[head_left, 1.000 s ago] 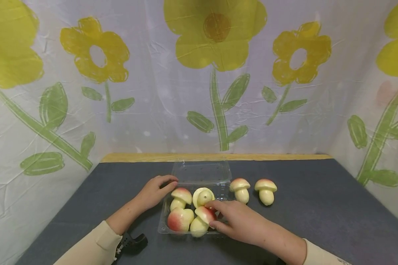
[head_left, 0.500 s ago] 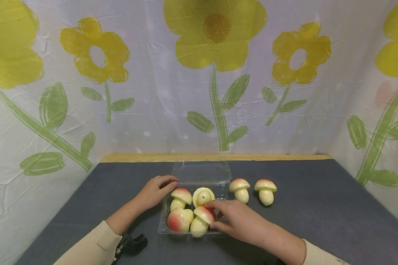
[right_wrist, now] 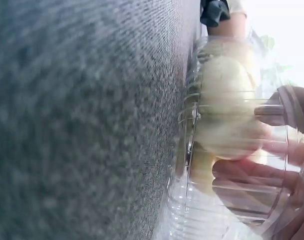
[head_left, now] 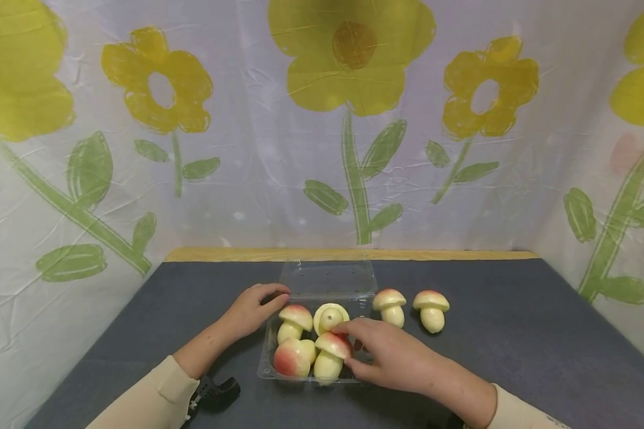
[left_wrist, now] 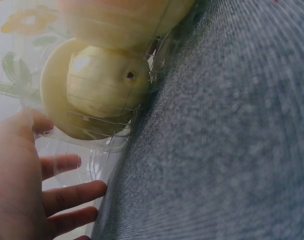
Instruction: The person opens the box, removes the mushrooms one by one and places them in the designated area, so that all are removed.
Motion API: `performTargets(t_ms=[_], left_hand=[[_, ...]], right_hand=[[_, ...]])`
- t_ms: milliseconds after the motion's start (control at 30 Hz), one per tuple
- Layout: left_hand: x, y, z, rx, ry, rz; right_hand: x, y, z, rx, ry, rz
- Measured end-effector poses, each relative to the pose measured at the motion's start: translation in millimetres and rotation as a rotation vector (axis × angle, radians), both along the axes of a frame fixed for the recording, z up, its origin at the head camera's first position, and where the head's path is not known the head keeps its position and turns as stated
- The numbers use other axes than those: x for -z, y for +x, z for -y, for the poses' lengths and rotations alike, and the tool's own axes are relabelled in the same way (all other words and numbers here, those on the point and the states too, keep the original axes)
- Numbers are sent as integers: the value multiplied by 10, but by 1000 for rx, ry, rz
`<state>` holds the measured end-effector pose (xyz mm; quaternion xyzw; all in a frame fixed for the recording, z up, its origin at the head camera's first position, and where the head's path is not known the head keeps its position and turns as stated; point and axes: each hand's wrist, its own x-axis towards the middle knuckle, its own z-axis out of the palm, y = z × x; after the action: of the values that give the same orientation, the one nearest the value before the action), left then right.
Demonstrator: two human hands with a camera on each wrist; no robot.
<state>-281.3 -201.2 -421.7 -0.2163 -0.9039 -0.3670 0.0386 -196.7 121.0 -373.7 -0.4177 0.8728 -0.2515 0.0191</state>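
a glossy, cream, red-blushed, dome-capped mushroom model (head_left: 330, 357) was pinched by fingers of the right hand (head_left: 390, 353) inside a clear, ribbed plastic clamshell box (head_left: 361, 307), apparently being settled beside three similar mushrooms (head_left: 296, 322). the box was touched by the left hand (head_left: 250, 310), fingers spread. release seemed called for next, with two more mushrooms (head_left: 432, 313) seen on the dark, woven-looking worktop (head_left: 515, 357).
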Motion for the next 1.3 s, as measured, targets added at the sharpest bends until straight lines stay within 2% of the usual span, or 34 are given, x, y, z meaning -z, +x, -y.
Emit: performTargets(t_ms=[133,400,867,1200,1300], left_hand=[[0,-6,-1,1,-2,-3],[19,-17,4,-2,-4,-5],[10,-10,4,-3,-8,0],[11,-13,-1,5,0,3],[7,-13,-3,4,2,7]], right_hand=[[-7,-13,-14,0,-4,13],[-9,-8,-13,-3,-20,-18],[19,-31,-28,0,-44,-178],[8,-42,-54,6,-72,-212],[-13,-42,-61,21,-69,-256]])
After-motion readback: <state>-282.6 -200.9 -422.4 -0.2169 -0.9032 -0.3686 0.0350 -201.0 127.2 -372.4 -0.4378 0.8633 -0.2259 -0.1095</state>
